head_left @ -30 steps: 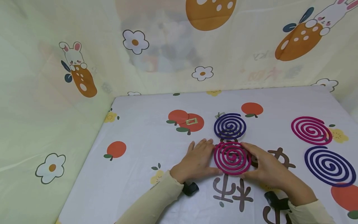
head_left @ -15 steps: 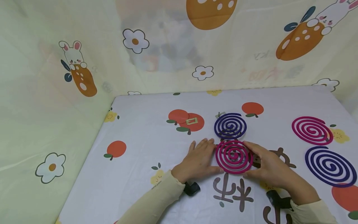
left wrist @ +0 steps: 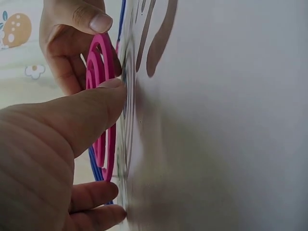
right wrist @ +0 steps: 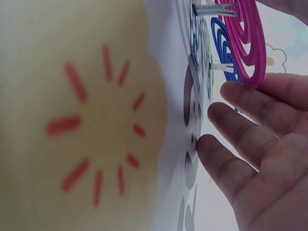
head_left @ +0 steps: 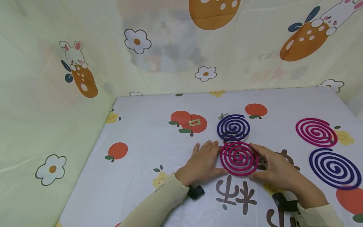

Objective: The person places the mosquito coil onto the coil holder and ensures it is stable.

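Note:
A pink mosquito coil (head_left: 239,158) sits slightly raised above the printed tablecloth, on a thin metal stand (right wrist: 216,9). My left hand (head_left: 200,164) lies at its left side, fingers extended and thumb (left wrist: 103,103) at the coil's near edge. From the other side my right hand (head_left: 276,168) holds the coil's right edge, thumb in front and index finger behind. Its other fingers (right wrist: 240,130) spread below the edge in the right wrist view. Just behind stands a dark blue mosquito coil (head_left: 233,127), also raised on a metal stand (right wrist: 221,66).
At the right lie another pink mosquito coil (head_left: 316,132) and another blue one (head_left: 335,168), close together. A small gold-coloured metal piece (head_left: 194,123) lies on the cloth to the back left. A patterned curtain (head_left: 167,82) rises behind the table.
The near pink coil has shifted a little to the right along with my right hand. My left hand has followed slightly. The other coils stay in place.

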Demonstrator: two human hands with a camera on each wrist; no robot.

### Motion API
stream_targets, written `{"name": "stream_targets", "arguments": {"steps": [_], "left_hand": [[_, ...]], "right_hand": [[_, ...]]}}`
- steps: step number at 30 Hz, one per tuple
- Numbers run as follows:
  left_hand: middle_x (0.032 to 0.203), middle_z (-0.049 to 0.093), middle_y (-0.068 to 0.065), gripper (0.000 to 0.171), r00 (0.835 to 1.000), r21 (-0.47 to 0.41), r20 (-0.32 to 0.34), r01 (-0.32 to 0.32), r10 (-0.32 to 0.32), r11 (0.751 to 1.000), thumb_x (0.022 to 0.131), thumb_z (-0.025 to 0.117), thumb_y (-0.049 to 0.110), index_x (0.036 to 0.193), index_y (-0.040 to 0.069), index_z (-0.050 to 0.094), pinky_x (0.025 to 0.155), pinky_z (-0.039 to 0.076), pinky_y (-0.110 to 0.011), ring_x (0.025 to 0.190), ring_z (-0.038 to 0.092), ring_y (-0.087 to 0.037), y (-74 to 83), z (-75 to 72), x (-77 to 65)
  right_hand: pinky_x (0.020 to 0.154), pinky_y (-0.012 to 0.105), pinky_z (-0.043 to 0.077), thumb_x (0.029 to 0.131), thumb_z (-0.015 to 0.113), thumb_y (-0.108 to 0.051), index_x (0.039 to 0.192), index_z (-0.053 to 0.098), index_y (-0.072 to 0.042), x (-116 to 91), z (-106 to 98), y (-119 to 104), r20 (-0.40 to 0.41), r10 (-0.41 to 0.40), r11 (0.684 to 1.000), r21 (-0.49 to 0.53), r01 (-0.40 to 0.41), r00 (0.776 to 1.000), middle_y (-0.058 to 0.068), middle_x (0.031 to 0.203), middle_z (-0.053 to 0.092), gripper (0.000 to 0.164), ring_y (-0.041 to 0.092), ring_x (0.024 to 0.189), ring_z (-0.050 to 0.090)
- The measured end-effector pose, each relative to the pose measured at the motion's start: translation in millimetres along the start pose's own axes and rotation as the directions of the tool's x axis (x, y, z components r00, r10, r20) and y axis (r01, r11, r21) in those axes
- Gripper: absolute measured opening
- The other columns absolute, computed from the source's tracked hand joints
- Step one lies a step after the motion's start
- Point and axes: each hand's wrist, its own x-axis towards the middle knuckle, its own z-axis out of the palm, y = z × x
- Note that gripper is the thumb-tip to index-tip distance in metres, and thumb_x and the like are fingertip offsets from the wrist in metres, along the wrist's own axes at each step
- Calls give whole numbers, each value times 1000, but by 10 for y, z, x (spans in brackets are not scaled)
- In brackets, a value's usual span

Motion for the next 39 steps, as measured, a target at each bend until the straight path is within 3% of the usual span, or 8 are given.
{"name": "stream_targets", "arguments": {"steps": [9, 18, 39], "left_hand": [[167, 39, -4, 79, 1000, -13, -3, -3, 3, 1000, 91, 71, 62, 153, 19, 48, 124, 22, -59, 156, 31, -24, 21, 9, 15], [166, 40, -2, 78, 1000, 0, -7, 11, -11, 1000, 90, 72, 62, 152, 19, 49, 123, 25, -60, 155, 32, -25, 54, 20, 34], [167, 37, -3, 74, 1000, -18, -6, 12, -12, 1000, 92, 70, 61, 150, 20, 51, 123, 21, -63, 157, 29, -26, 92, 44, 69]], "right_hand": [[106, 70, 40, 71, 97, -23, 157, 39, 3, -19, -18, 47, 7, 7, 1000, -3, -6, 1000, 30, 153, 48, 107, 55, 139, 44], [107, 61, 41, 71, 96, -22, 158, 38, 3, -18, -42, 60, 8, 3, 1000, -2, -3, 1000, 29, 153, 48, 107, 53, 139, 46], [109, 73, 35, 73, 94, -21, 160, 36, 0, -52, -83, 113, 4, 13, 999, 44, -14, 1000, 29, 156, 44, 107, 55, 142, 40]]}}
